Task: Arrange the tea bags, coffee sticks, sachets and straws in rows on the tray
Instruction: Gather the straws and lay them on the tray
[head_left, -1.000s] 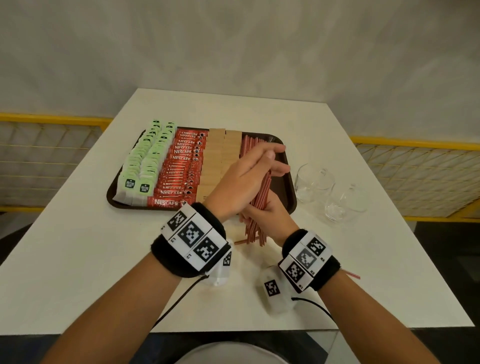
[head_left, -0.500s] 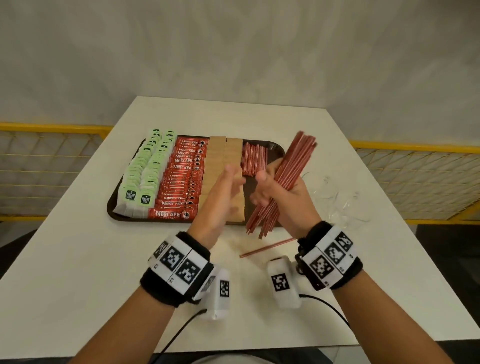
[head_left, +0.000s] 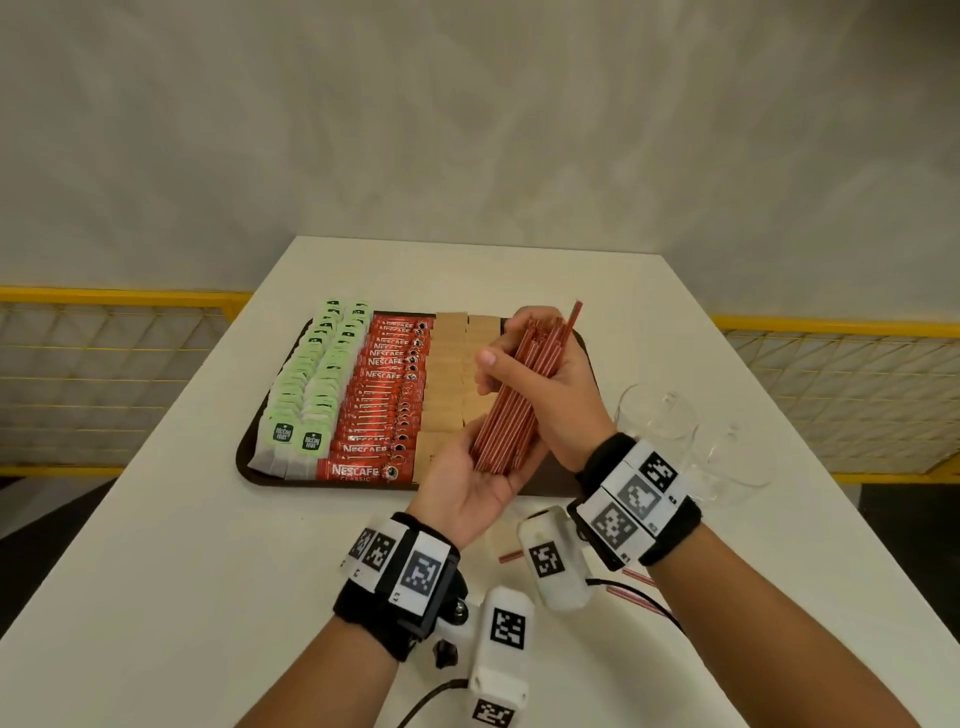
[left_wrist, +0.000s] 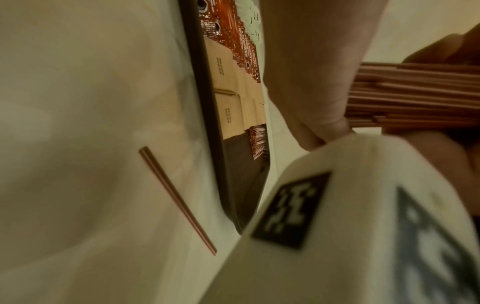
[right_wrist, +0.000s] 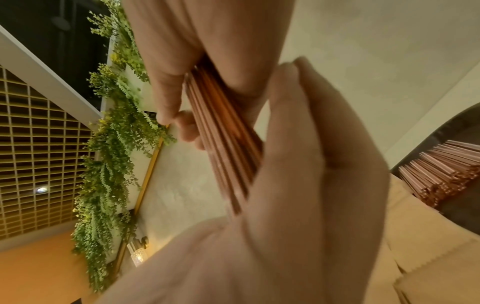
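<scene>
White desk (head_left: 156, 545) under a pale wall carries the tray (head_left: 244, 457), its tea bags (head_left: 306, 395), coffee sticks (head_left: 379, 400) and sachets (head_left: 447, 384) already in rows. Above its bare right side, the right hand (head_left: 556, 384) grips a straw bundle (head_left: 519, 395) while the left hand (head_left: 467, 478), palm flat, squares its lower ends. Looser fingers could let straws slide out and join the stray straw (left_wrist: 176, 199) beside the tray.
</scene>
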